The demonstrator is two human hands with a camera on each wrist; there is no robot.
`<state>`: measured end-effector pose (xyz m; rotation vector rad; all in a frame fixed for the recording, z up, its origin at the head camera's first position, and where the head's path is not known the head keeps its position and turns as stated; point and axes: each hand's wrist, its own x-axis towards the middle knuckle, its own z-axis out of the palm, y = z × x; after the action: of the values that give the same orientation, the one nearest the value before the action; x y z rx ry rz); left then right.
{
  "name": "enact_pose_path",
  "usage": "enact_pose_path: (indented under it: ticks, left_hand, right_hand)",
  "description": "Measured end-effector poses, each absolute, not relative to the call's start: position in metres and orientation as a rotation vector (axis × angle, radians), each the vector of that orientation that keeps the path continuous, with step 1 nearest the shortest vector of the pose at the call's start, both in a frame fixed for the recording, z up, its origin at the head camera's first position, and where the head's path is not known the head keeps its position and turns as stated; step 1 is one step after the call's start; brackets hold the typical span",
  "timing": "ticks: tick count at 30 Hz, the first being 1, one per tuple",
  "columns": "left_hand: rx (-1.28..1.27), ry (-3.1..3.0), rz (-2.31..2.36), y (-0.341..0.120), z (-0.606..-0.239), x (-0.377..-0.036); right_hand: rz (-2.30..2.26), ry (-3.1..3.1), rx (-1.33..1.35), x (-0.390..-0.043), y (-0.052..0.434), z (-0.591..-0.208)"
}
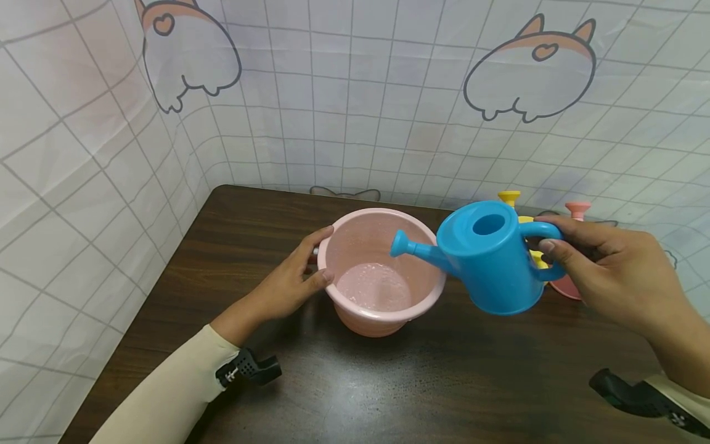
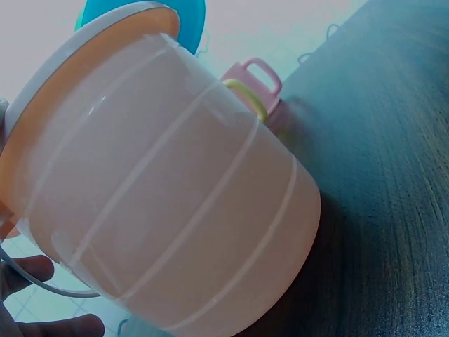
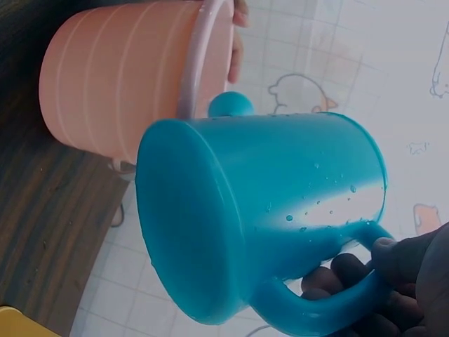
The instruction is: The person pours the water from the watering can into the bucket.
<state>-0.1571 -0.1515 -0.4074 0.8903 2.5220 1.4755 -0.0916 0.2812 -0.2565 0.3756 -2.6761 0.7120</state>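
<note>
A pink plastic bucket (image 1: 383,308) stands on the dark wooden table (image 1: 444,382), with a little water in its bottom. My left hand (image 1: 296,277) rests against the bucket's left wall, thumb on the rim and fingers spread along the side. My right hand (image 1: 604,268) grips the handle of a blue watering can (image 1: 488,259), held tilted above the table with its spout (image 1: 405,245) over the bucket's right rim. In the right wrist view the blue watering can (image 3: 259,217) fills the frame, the bucket (image 3: 119,77) behind it. The left wrist view shows the bucket's ribbed wall (image 2: 168,203) close up.
Behind the blue can stand a yellow watering can (image 1: 513,203) and a pink one (image 1: 574,246), partly hidden. A tiled curtain with cartoon prints (image 1: 355,92) encloses the table at the back and left. Bare tabletop lies in front of the bucket.
</note>
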Motion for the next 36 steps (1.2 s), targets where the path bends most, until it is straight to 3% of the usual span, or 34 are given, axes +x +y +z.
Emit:
enact_pose_path:
  ticks: [36]
  left_hand:
    - [0.881, 2.535, 1.472, -0.1516, -0.4069, -0.1566]
  right_hand:
    - [0.647, -2.646, 0.441, -0.0872, 0.2796, -0.2563]
